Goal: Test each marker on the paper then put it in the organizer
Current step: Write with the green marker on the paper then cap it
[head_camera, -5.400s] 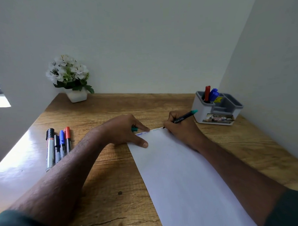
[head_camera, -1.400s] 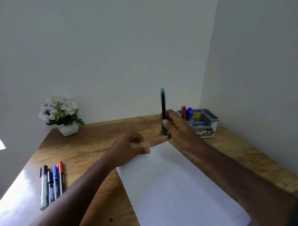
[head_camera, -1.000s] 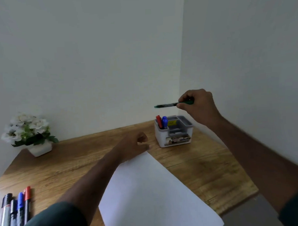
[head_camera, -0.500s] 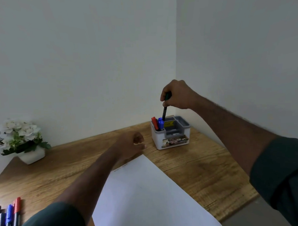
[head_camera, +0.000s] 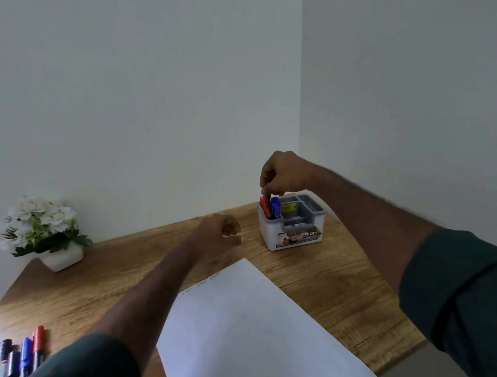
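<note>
My right hand hovers over the white and grey organizer at the back right of the desk. Its fingertips pinch the top of a green marker, which stands in the organizer's left compartment between a red marker and a blue marker. My left hand hangs loosely curled above the desk, holding nothing, just beyond the far edge of the white paper. Faint test marks run along the paper's far edge. Several loose markers lie at the front left.
A white pot of white flowers stands at the back left of the wooden desk. Walls close the desk in at the back and on the right. The organizer's other compartments hold a yellow label and little else.
My right hand has carried the green marker from the paper to the organizer and lowered it into the left compartment. My left hand lifted off the paper. The view swung right.
</note>
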